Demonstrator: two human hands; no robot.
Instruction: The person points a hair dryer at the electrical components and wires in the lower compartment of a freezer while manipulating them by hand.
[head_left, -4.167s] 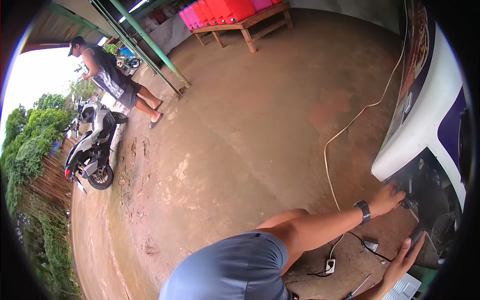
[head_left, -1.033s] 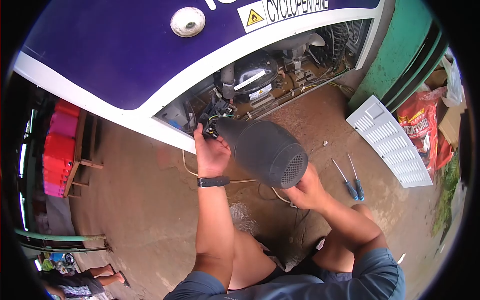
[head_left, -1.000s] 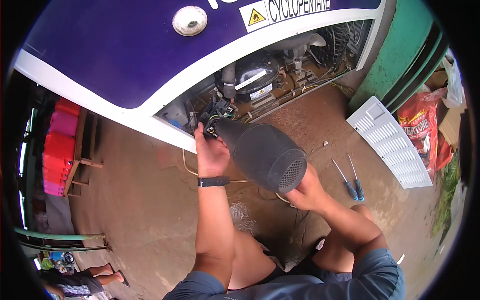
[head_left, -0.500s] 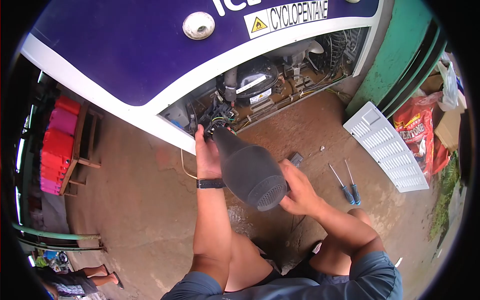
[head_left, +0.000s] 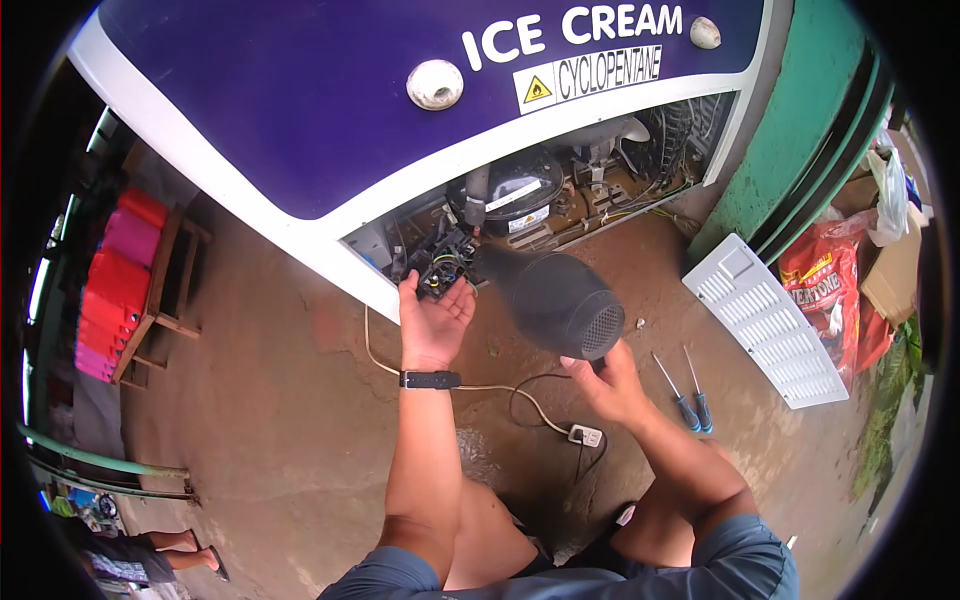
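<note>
My right hand is wrapped round the handle of a dark grey hair dryer, whose nozzle points left and up at a black wired component. My left hand, palm up with a watch on the wrist, has its fingers around the underside of that component. Wires run from the component into the open lower compartment of a purple and white ice cream freezer. Behind it, a black compressor sits inside the compartment.
A white outlet on a cord lies on the floor. Two screwdrivers and a slatted white panel are to the right, near a red bag. Red and pink containers stand on a wooden bench at left. Another person's legs show lower left.
The hair dryer has swung right and up in my right hand since half a second ago. My left hand's fingers have spread more beneath the component. The outlet has come into view.
</note>
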